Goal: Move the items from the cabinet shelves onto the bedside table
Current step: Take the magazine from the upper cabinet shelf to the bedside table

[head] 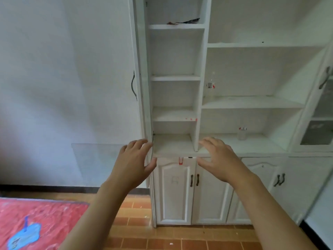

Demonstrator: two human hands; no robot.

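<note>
A person faces a white cabinet (pixel 198 98) with both arms raised. The left hand (pixel 134 160) and right hand (pixel 219 158) are relaxed, fingers spread, grasping nothing. Most shelves look bare, so the task seems well along. At least 3 items appear to remain: a clear jar (pixel 242 133) on the low right shelf, a clear bottle (pixel 210 85) on the shelf above it, and a dark flat object (pixel 183 22) high up. The bedside table is out of view.

No text, label or number is legible anywhere in view.
</note>
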